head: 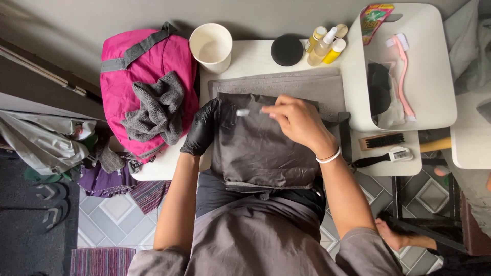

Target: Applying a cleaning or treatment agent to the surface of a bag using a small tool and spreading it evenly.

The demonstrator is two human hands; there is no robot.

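Dark grey, slightly shiny fabric, a folded bag or garment (pixel 263 148), is lying at the near edge of the small white table (pixel 245 56), overhanging toward the person's lap and resting on a flat grey towel (pixel 307 84). The left hand (pixel 202 128), in a black glove, is pressing its spread fingers on the fabric's left edge, gripping nothing. The bare right hand (pixel 299 120), a white bangle at its wrist, is curling its fingers around a small pale brush-like tool (pixel 245 112), blurred, touching the fabric's upper part.

Little open room is remaining: a white round cup (pixel 211 47) is sitting at the far left corner, a black round puck-shaped sponge (pixel 286 49) and three yellowish bottles (pixel 325 45) along the far edge. A white plastic bin (pixel 404 66) is crowding the right edge, holding a pink long-handled brush (pixel 404 76) and a green and red packet (pixel 375 18) leaning at its far corner. A wooden bristle brush (pixel 381 141) is lying just beneath the bin. A pink bag (pixel 146 66) carrying a crumpled grey cloth (pixel 156 107) is filling the left side. Grey patterned floor tiles (pixel 110 214) are showing below.
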